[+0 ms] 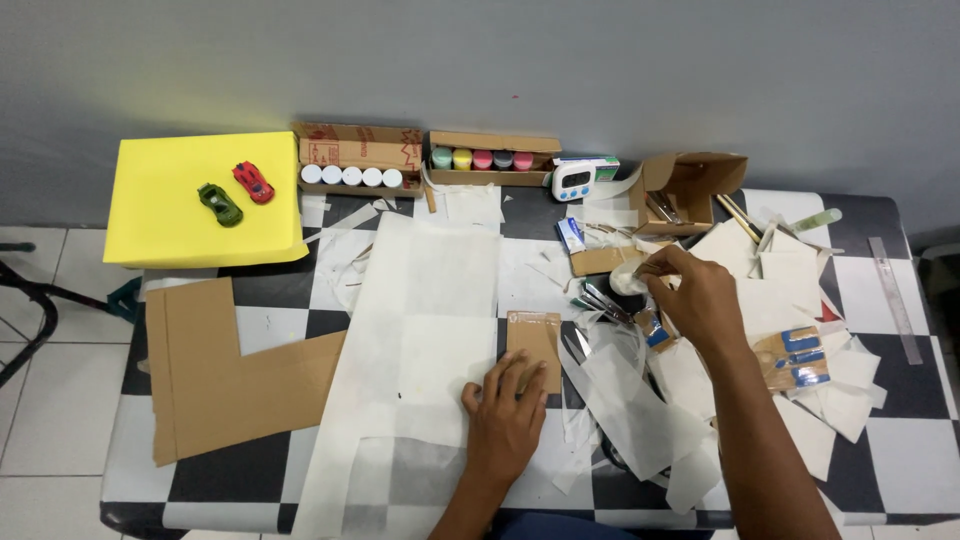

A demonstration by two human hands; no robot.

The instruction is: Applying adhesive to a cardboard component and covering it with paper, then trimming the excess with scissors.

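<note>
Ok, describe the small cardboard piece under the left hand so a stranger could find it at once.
Start at the checkered table, then the long white paper sheet running down its middle. At that sheet's right edge lies a small brown cardboard rectangle, with the left hand's fingertips on its lower end. Unlike the big L-shaped cardboard at the far left, it is small, plain and upright.

Checkered table (900, 440) against plain grey wall (600, 60); white tiled floor (50, 400).

Both forearms cut off by bottom edge. Small pale object (628, 281) under right hand (700, 300) fingertips: too hidden to identify. Tools (600, 300) beside it half buried under paper scraps (640, 400). Timer (574, 181) display too small to read.
</note>
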